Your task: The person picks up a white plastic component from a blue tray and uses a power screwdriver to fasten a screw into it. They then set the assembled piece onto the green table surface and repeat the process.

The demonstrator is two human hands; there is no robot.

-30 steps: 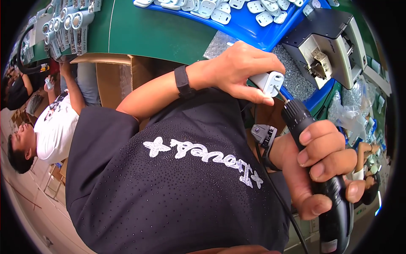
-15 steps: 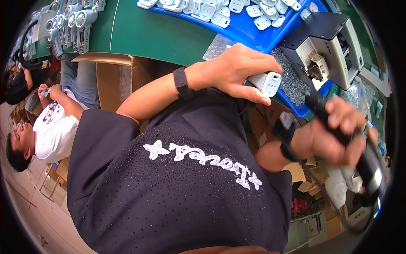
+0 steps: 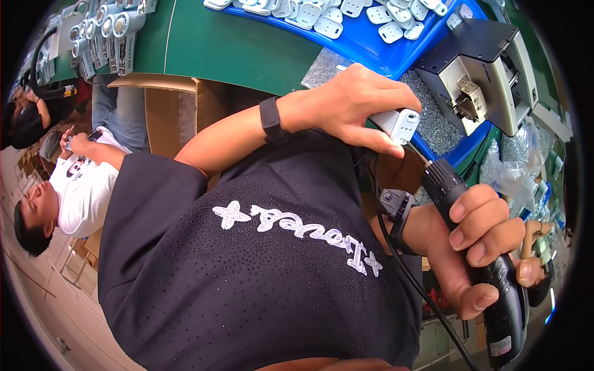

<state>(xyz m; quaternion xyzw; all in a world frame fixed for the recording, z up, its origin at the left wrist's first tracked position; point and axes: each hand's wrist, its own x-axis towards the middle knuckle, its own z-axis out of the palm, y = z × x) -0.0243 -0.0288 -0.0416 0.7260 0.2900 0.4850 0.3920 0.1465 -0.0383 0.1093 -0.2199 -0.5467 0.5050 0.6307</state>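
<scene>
My left hand [image 3: 365, 108] is closed around a white plastic housing [image 3: 405, 127], its end face with small holes turned to the right. In my right hand [image 3: 479, 241] is a black corded electric screwdriver [image 3: 444, 184], gripped round its body. The bit slants up and left, its tip close to the lower edge of the housing; whether they touch I cannot tell. Just beyond the housing, many small loose screws [image 3: 436, 111] lie in the near part of a blue tray [image 3: 383, 62].
White plates [image 3: 328, 27] are heaped in the tray's far part. A screw feeder [image 3: 489, 77] stands at its right. Handheld fans [image 3: 127, 28] are lined up on the green table [image 3: 229, 49] at far left. An open carton [image 3: 170, 117] sits below; a co-worker [image 3: 80, 185] is at left.
My right hand has swung the screwdriver inward and down, bringing its bit from the far right up near the white housing. My left hand still holds the housing, almost in place.
</scene>
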